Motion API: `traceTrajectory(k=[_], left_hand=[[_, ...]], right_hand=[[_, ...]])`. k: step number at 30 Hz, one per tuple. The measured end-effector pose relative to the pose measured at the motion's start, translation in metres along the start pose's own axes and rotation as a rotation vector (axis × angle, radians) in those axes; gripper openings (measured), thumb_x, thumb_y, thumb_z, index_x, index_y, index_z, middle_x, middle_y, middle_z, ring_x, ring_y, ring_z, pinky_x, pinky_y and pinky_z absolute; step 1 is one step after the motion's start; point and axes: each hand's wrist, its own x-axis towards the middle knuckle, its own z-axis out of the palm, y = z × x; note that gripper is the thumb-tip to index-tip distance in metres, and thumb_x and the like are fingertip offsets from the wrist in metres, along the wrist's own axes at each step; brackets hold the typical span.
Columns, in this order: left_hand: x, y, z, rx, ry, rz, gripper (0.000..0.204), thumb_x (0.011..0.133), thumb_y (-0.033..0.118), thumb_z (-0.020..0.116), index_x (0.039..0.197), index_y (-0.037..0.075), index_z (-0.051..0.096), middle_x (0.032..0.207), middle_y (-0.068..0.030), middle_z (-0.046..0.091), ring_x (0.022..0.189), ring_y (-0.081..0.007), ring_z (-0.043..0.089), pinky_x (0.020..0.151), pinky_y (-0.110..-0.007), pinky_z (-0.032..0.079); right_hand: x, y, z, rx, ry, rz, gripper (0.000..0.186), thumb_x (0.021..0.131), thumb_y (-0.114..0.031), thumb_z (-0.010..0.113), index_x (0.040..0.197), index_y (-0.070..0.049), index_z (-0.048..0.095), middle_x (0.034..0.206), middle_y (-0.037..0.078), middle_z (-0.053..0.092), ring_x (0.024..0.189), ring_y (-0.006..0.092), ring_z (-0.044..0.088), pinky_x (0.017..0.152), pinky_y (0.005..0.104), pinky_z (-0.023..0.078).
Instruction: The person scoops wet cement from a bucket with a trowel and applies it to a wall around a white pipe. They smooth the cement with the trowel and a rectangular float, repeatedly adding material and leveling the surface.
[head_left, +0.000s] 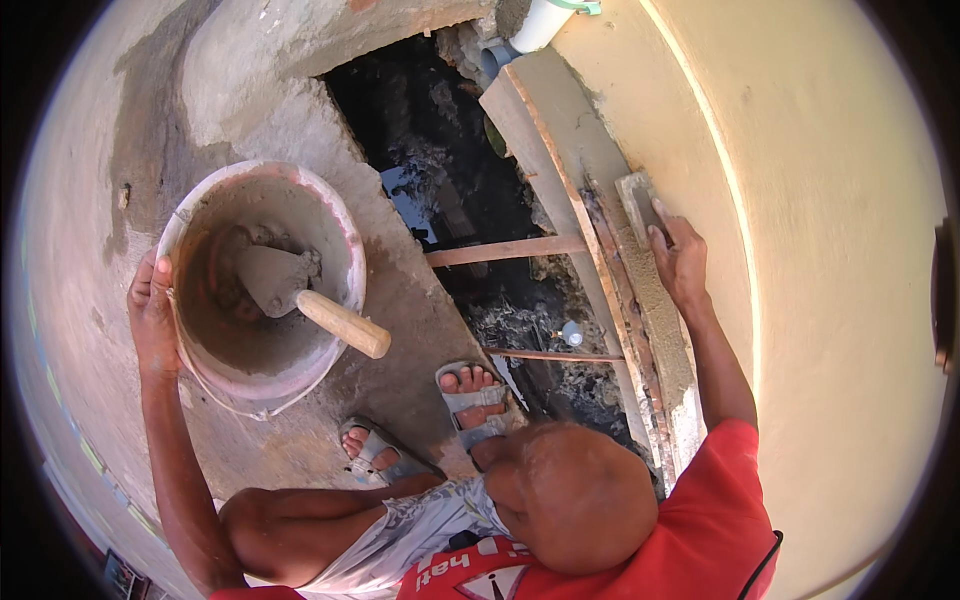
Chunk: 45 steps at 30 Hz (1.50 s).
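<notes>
My left hand is closed on the rim of a round bucket on the left, its thumb over the edge. Wet grey mortar lies in the bucket. A trowel rests in it, its blade in the mortar and its wooden handle sticking out over the near right rim. On the right, my right hand grips a small flat board smeared with mortar, pressed against a strip of grey mortar. This strip runs along the foot of the wall, beside a long wooden plank.
A dark open drain with water runs between the concrete floor and the plank. Two thin wooden struts cross it. A white pipe stands at the far end. The cream wall rises at right. My sandalled feet are near the drain's edge.
</notes>
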Motion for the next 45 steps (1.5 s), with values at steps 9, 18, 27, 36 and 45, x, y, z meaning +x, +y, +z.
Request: traceTrajectory(k=[9,18,27,36,45], left_hand=[[-0.002,-0.001,0.007,-0.077,-0.043,0.015,0.035,0.097,0.034,0.063,0.114,0.005,0.066,0.102,-0.0024,0.068,0.091,-0.0094,0.061,0.083,-0.027,0.051],[0.0,-0.006,0.001,-0.085,-0.01,-0.031,0.035,0.096,0.035,0.063,0.113,0.005,0.066,0.1,-0.0015,0.068,0.091,-0.0103,0.06,0.085,-0.028,0.05],[0.001,-0.006,0.0,-0.088,-0.01,-0.023,0.036,0.095,0.036,0.065,0.112,0.005,0.067,0.1,-0.0014,0.068,0.091,-0.0099,0.06,0.086,-0.028,0.049],[-0.003,-0.004,0.002,0.016,0.006,-0.018,0.039,0.095,0.038,0.064,0.114,0.005,0.067,0.102,-0.0031,0.069,0.095,-0.0114,0.06,0.09,-0.028,0.048],[0.002,-0.008,-0.004,-0.1,-0.037,-0.055,0.039,0.095,0.036,0.064,0.119,0.005,0.067,0.105,-0.0041,0.07,0.095,-0.0119,0.063,0.089,-0.029,0.05]], right_hand=[[0.084,-0.008,0.043,-0.034,-0.054,-0.197,0.043,0.084,-0.002,0.063,0.127,-0.01,0.063,0.096,0.022,0.065,0.089,0.0393,0.064,0.08,0.0445,0.052],[-0.006,0.023,0.02,-0.128,-0.144,-0.061,0.043,0.085,-0.003,0.064,0.128,-0.012,0.062,0.09,0.019,0.063,0.081,0.0374,0.064,0.073,0.0442,0.052],[0.064,-0.021,0.014,-0.01,-0.027,-0.046,0.041,0.085,-0.004,0.065,0.126,-0.008,0.063,0.102,0.023,0.066,0.086,0.038,0.065,0.078,0.0419,0.052],[0.103,-0.009,0.05,-0.124,-0.078,-0.131,0.041,0.084,-0.005,0.064,0.125,-0.004,0.063,0.102,0.025,0.066,0.096,0.0414,0.065,0.086,0.0436,0.051],[-0.013,0.013,0.002,-0.04,-0.07,-0.035,0.043,0.084,0.002,0.066,0.126,-0.008,0.063,0.096,0.022,0.066,0.086,0.0366,0.066,0.077,0.0401,0.053]])
